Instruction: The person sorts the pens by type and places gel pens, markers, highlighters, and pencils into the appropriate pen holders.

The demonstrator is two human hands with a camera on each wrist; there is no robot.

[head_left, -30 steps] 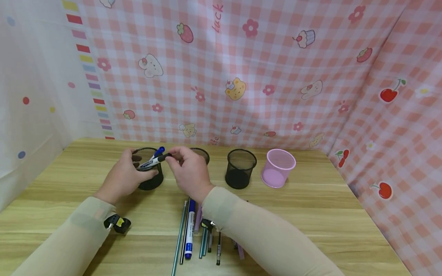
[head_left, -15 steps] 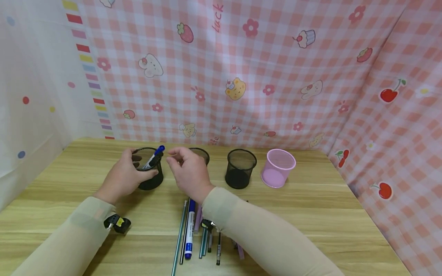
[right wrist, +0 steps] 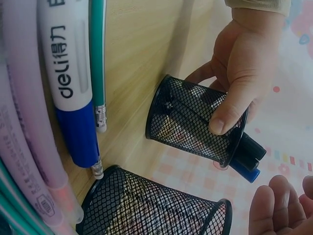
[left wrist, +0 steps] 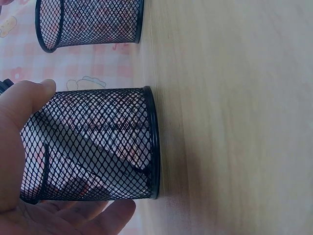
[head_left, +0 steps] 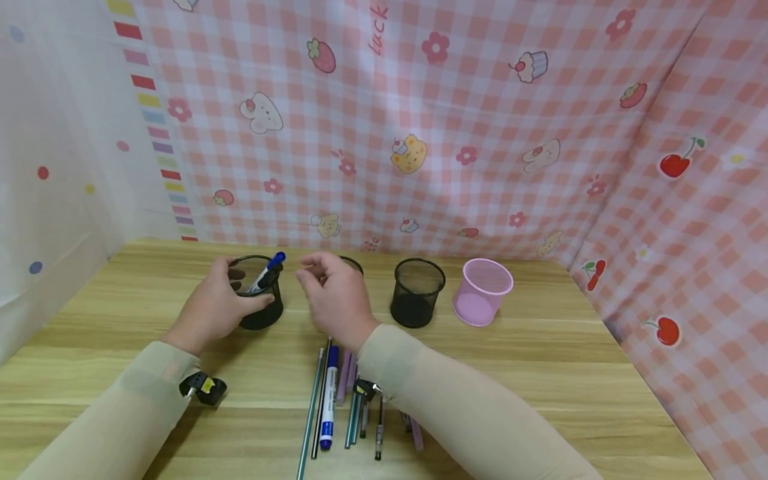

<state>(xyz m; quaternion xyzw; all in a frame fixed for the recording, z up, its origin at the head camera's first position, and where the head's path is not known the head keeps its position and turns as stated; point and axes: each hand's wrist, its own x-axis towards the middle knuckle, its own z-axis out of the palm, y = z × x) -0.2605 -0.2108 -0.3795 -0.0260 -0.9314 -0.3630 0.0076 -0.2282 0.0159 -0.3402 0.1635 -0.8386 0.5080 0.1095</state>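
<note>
My left hand (head_left: 219, 303) grips the leftmost black mesh pen cup (head_left: 263, 315), thumb on the near side and fingers round the far side. Inside it lean a blue-capped marker (head_left: 278, 260) and a black-capped marker (right wrist: 252, 147), caps sticking out over the rim. My right hand (head_left: 339, 297) is just right of that cup, empty, its fingers loosely bent. It partly hides a second black mesh cup (right wrist: 151, 208) in the head view. The right wrist view catches only some right fingertips at its lower right corner.
Farther right stand a third black mesh cup (head_left: 415, 307) and a pink mesh cup (head_left: 480, 303). On the wooden table (head_left: 528, 387) in front lie a blue-capped whiteboard marker (head_left: 328, 407), green pencils (head_left: 311, 413), purple pens (head_left: 344, 380) and a black-tipped pen (head_left: 379, 433), partly under the right forearm.
The right hand has let the black-capped marker go into the leftmost cup beside the blue-capped one, then drawn slightly right. The left hand keeps its hold on the cup.
</note>
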